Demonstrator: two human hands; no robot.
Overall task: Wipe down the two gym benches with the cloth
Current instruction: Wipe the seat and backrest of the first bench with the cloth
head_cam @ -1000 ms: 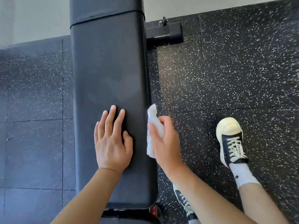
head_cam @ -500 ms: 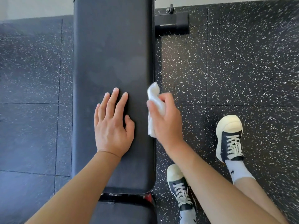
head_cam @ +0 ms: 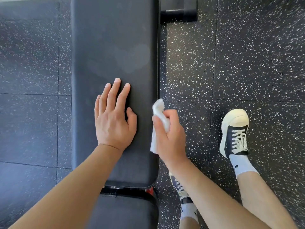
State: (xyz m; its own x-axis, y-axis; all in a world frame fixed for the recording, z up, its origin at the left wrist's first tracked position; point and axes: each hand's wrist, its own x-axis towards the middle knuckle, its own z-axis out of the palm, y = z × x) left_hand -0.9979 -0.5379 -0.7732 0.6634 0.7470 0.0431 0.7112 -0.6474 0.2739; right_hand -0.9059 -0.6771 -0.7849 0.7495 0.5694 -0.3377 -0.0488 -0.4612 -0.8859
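Bench pad (head_cam: 113, 47) under flat left hand (head_cam: 113, 119) – right hand (head_cam: 168, 134) grips cloth (head_cam: 159, 109)

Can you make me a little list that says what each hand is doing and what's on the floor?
left hand: flat on the black bench pad, fingers straight
right hand: grip curled round the white cloth, beside the pad's right edge
floor: dark speckled rubber tiles
shoes: black-and-white sneaker right of the bench, another partly hidden under the right arm
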